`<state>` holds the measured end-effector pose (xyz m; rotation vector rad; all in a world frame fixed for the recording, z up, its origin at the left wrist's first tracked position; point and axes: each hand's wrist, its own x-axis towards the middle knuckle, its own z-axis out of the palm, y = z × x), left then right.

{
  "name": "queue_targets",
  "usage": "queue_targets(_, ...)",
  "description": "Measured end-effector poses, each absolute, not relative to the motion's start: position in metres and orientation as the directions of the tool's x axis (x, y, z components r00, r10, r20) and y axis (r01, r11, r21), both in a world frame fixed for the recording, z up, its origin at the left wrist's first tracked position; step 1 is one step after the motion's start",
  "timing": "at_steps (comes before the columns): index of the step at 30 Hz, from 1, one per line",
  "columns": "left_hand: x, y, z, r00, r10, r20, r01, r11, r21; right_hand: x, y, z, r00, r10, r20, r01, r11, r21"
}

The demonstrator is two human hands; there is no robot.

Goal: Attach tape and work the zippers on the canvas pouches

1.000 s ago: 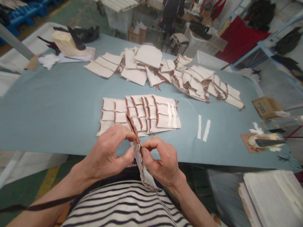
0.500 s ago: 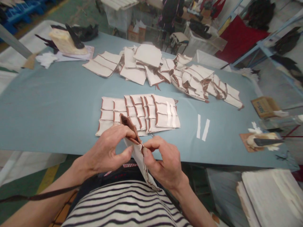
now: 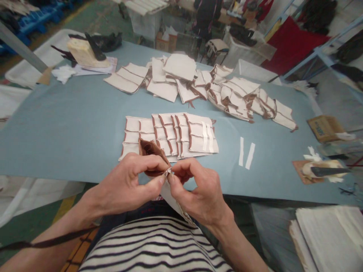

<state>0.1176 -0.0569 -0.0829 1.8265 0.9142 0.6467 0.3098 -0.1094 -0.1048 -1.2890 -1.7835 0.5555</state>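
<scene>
Close to my body I hold a cream fabric piece with a brown lining (image 3: 177,202) at its edge. My left hand (image 3: 133,183) pinches that edge between thumb and forefinger. Right beside it, my right hand (image 3: 198,189) pinches the same edge, the fingertips of both hands almost touching. A small pale bit shows between the fingertips. Just beyond my hands lies an overlapping row of cream pieces with brown edges (image 3: 181,132), with two white strips (image 3: 207,136) on its right end. Two more white strips (image 3: 245,153) lie on the blue table (image 3: 79,124) to the right.
A loose heap of cream pieces (image 3: 178,68) spreads along the table's far side. A yellowish block with a black tool (image 3: 85,51) sits far left, and a similar one (image 3: 320,170) at the right. Beyond are a small carton (image 3: 323,126) and a person (image 3: 208,17).
My left thumb has closed onto the edge beside my right fingertips, and the brown lining has opened wider. The view has shifted slightly, so the table's things appear further right.
</scene>
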Motion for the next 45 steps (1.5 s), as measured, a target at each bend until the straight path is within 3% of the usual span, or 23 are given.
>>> queue_targets(4,0.117,-0.056,-0.080,0.581,0.814,0.023,0.319,-0.254,0.913,0.311,-0.106,-0.101,-0.153,0.902,0.403,0.567,0.414,-0.712)
queue_targets(7,0.114,-0.057,-0.079,0.585,0.811,0.003,0.300,-0.220,0.928,0.309,-0.105,-0.097,-0.137,0.926,0.351,0.496,0.371,-0.785)
queue_targets(12,0.113,-0.060,-0.078,0.627,0.777,-0.062,0.248,-0.124,0.961,0.307,-0.104,-0.090,-0.147,0.988,-0.035,0.217,-0.003,-0.976)
queue_targets(17,0.114,-0.060,-0.077,0.652,0.748,-0.124,0.211,-0.022,0.977,0.313,-0.101,-0.082,-0.216,0.954,-0.210,0.272,-0.148,-0.951)
queue_targets(24,0.112,-0.063,-0.075,0.668,0.725,-0.168,0.220,0.023,0.975,0.318,-0.094,-0.062,-0.282,0.955,-0.095,0.540,0.076,-0.839)
queue_targets(27,0.110,-0.066,-0.076,0.660,0.733,-0.161,0.242,-0.004,0.970,0.321,-0.090,-0.055,-0.319,0.945,-0.074,0.577,0.132,-0.806)
queue_targets(30,0.107,-0.065,-0.078,0.681,0.721,-0.129,0.242,-0.055,0.969,0.327,-0.085,-0.054,-0.399,0.904,-0.152,0.505,0.078,-0.860)
queue_targets(34,0.102,-0.062,-0.081,0.696,0.716,-0.060,0.207,-0.120,0.971,0.334,-0.081,-0.067,-0.525,0.816,-0.241,0.272,-0.107,-0.956)
queue_targets(38,0.102,-0.065,-0.083,0.694,0.719,-0.031,0.179,-0.131,0.975,0.332,-0.086,-0.081,-0.543,0.793,-0.278,0.114,-0.258,-0.959)
queue_targets(41,0.102,-0.070,-0.087,0.658,0.752,-0.024,0.181,-0.127,0.975,0.327,-0.093,-0.085,-0.460,0.846,-0.270,0.139,-0.231,-0.963)
queue_targets(45,0.101,-0.075,-0.092,0.507,0.861,0.025,0.244,-0.171,0.955,0.320,-0.102,-0.086,-0.295,0.944,-0.148,0.184,-0.096,-0.978)
